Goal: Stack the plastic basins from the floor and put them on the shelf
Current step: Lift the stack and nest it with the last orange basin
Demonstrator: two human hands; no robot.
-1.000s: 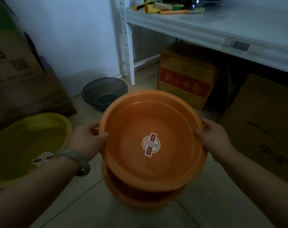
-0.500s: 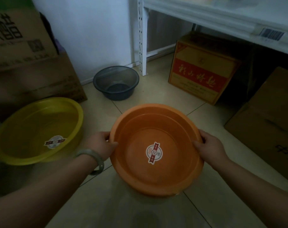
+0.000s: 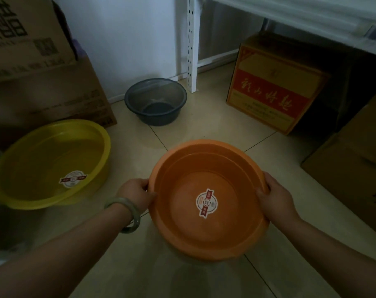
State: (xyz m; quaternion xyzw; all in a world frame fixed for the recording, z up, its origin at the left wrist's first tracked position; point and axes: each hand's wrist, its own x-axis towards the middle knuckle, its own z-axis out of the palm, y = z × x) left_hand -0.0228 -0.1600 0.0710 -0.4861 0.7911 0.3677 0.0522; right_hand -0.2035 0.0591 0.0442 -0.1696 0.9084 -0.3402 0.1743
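We hold the orange basin (image 3: 208, 201) by its rim, low over the tiled floor (image 3: 204, 134).

Our left hand (image 3: 137, 195) grips the left edge and our right hand (image 3: 274, 197) the right edge, fingers curled over the rim. A second rim shows just inside the far edge, as if two basins are nested. The yellow basin (image 3: 51, 162) sits on the floor to the left, the grey basin (image 3: 156, 101) farther back by the white shelf (image 3: 192, 44) post.
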